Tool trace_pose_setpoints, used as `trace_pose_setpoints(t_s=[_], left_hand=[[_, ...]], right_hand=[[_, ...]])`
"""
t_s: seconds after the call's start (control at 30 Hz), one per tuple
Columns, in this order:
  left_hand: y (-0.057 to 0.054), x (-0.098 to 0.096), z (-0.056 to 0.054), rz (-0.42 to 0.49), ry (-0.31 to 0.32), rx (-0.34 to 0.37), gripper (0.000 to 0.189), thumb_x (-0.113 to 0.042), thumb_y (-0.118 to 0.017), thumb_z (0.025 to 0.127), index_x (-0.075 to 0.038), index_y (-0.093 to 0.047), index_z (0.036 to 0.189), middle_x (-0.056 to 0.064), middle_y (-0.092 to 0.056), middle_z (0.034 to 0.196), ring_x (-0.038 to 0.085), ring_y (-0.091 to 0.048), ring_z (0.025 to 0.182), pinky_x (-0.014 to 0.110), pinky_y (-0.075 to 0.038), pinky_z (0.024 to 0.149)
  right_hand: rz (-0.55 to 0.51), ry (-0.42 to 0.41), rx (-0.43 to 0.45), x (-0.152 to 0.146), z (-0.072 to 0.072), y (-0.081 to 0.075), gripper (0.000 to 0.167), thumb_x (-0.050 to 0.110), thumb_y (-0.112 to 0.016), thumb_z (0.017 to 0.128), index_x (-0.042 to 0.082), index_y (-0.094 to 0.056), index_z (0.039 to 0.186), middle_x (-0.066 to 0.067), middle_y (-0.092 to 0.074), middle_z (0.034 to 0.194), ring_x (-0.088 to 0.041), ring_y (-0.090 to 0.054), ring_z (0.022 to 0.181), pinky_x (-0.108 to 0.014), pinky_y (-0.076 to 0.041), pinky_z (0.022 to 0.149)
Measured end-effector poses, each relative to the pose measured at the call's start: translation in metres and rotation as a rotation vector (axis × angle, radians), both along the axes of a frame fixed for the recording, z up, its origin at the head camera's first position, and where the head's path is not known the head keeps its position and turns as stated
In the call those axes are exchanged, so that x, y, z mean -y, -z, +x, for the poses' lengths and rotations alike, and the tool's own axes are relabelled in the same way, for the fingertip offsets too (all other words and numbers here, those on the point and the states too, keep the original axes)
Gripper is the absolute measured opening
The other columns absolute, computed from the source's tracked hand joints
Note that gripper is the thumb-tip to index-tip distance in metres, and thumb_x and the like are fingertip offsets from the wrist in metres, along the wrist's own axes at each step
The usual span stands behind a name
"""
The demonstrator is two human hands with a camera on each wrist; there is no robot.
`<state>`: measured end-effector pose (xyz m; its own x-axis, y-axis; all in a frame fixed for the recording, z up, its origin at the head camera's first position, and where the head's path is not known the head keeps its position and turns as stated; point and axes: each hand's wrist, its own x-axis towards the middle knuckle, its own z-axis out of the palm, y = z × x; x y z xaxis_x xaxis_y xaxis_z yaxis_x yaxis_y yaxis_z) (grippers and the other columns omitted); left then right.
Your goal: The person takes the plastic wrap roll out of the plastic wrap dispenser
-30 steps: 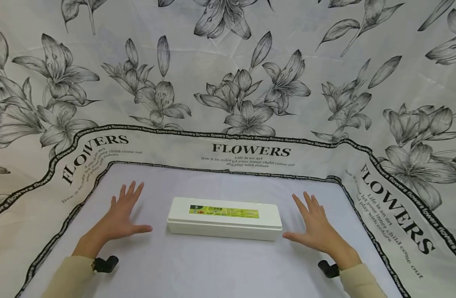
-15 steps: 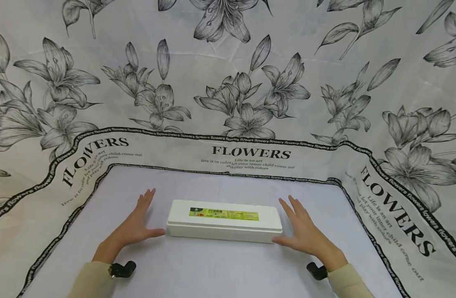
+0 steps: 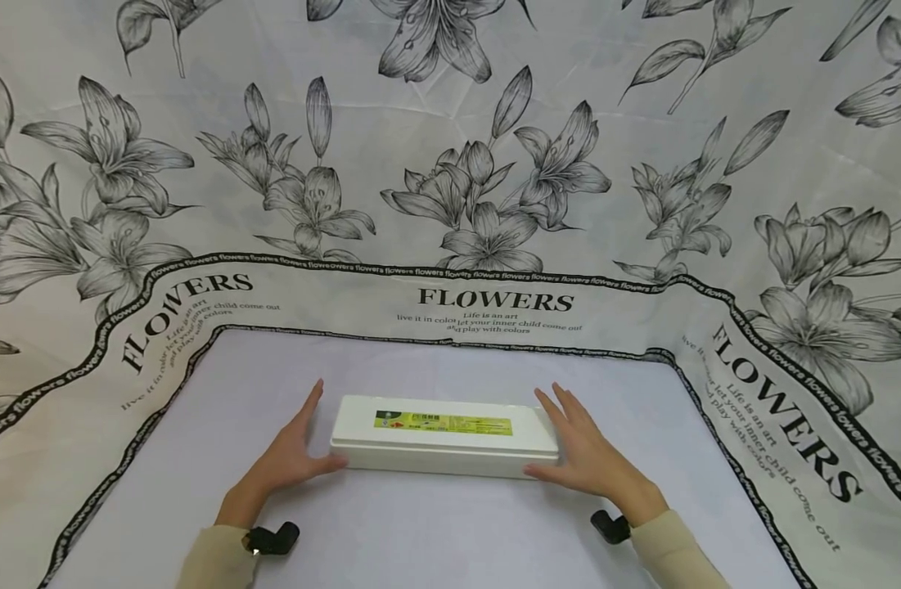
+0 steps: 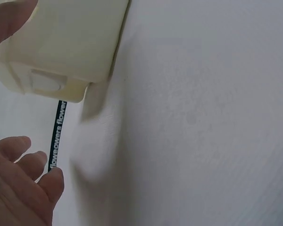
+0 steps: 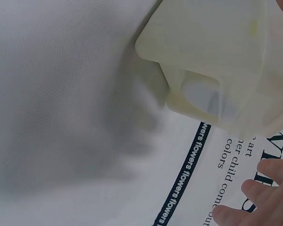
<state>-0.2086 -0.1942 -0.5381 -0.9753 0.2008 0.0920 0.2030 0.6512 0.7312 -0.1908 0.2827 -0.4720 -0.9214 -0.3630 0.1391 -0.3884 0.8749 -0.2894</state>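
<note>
White box (image 3: 443,434) lay on the counter (image 3: 435,528) between my left fingers (image 3: 312,409) and right fingers (image 3: 565,401), spread wide beside its ends and gripping nothing; closing both sides together, at matching height, seemed the surest way to a level, steady hold.
</note>
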Motion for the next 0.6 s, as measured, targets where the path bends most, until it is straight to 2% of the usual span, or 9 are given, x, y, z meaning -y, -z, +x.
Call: trace_pose_setpoints(t_s=[0.2,0.47,0.6], left_hand=[[0.003,-0.008,-0.001,-0.008,0.004,-0.012,0.135,-0.056,-0.089,0.07,-0.01,-0.007,0.167,0.018,-0.022,0.17,0.043,-0.025,0.155,0.064,-0.026,0.122],[0.001,-0.015,-0.002,-0.007,0.027,-0.03,0.13,-0.051,-0.091,0.07,-0.003,-0.015,0.165,0.018,-0.029,0.168,0.041,-0.035,0.151,0.062,-0.031,0.121],[0.002,-0.017,-0.001,0.002,0.036,-0.045,0.122,-0.046,-0.091,0.071,-0.002,-0.024,0.162,0.024,-0.039,0.161,0.045,-0.041,0.147,0.064,-0.036,0.118]], right_hand=[[-0.03,-0.004,0.012,0.005,-0.003,0.002,0.118,0.073,-0.077,0.075,0.013,-0.026,0.164,-0.024,-0.026,0.166,-0.051,-0.026,0.151,-0.073,-0.032,0.115],[-0.066,-0.022,0.024,0.008,-0.004,0.006,0.116,0.071,-0.079,0.075,0.017,-0.026,0.164,-0.022,-0.034,0.162,-0.049,-0.031,0.149,-0.073,-0.036,0.112],[-0.063,-0.028,0.022,0.01,-0.005,0.007,0.116,0.071,-0.078,0.075,0.019,-0.026,0.164,-0.021,-0.035,0.161,-0.048,-0.033,0.148,-0.071,-0.037,0.112]])
